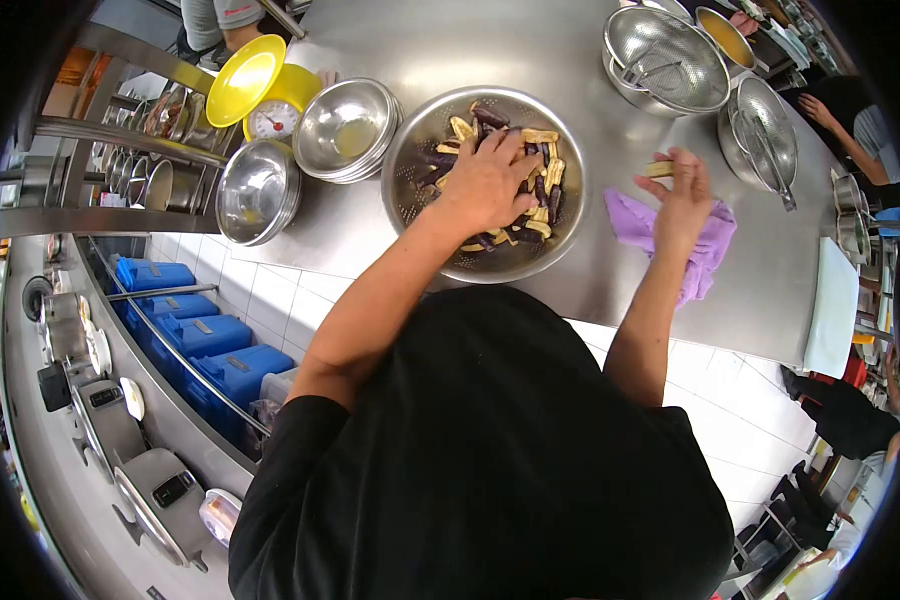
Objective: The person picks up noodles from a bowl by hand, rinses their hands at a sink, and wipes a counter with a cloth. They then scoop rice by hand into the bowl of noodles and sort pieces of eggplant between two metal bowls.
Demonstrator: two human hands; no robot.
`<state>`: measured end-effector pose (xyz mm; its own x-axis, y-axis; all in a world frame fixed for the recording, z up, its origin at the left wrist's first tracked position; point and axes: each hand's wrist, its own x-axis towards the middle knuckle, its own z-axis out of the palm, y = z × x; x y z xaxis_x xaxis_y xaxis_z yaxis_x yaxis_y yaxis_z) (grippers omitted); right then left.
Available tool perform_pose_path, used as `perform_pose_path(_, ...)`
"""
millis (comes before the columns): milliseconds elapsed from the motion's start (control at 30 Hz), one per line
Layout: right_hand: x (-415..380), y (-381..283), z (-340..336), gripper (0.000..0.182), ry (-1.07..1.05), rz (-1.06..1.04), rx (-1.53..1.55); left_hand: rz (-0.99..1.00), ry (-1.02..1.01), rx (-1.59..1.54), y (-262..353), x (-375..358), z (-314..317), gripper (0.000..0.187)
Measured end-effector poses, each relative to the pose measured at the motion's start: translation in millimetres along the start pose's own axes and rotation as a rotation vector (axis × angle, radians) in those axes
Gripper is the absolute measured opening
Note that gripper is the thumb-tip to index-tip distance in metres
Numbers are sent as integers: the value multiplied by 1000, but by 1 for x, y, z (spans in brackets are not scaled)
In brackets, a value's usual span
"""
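A large perforated metal colander [406, 200] sits on the steel table in front of me, holding cut eggplant pieces [540, 222] with dark purple skin and pale, browned flesh. My left hand [485, 180] lies over these pieces with its fingers spread, touching them. To the right of the colander, my right hand [684, 200] is raised and pinches one eggplant piece [660, 169] between thumb and fingers. Below that hand a crumpled purple cloth [712, 250] rests on the table.
Stacked metal bowls [348, 130] and a yellow scale [273, 118] stand left of the colander. Strainers [667, 60] sit at the back right, near another person's hand [820, 108]. Blue bins [215, 340] stand below on the left. A white board [832, 305] is at the right edge.
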<state>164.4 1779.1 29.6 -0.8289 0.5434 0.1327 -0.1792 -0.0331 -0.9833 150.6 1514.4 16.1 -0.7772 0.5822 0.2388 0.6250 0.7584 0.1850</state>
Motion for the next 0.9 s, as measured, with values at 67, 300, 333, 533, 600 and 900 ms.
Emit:
perform_pose_path(67, -2, 0, 12, 27, -77, 84, -3, -9, -112, -62, 5, -9, -20, 42)
perform_pose_path(300, 5, -4, 19, 33, -319, 317, -256, -22, -225, -303, -5, -71, -63, 21)
perform_pose_path(333, 3, -9, 24, 36, -350, 350, -332, -81, -213, -365, -16, -66, -65, 21)
perform_pose_path(533, -12, -2, 55, 45, -544, 1, -833, -200, 115, -212, -58, 1, -33, 38)
perform_pose_path(600, -22, 6, 61, 44, -565, -86, -990, -80, 148, -128, -59, 17, -9, 55)
perform_pose_path(900, -31, 18, 60, 45, -471, -113, -952, -411, -492, -410, -11, 12, -40, 75)
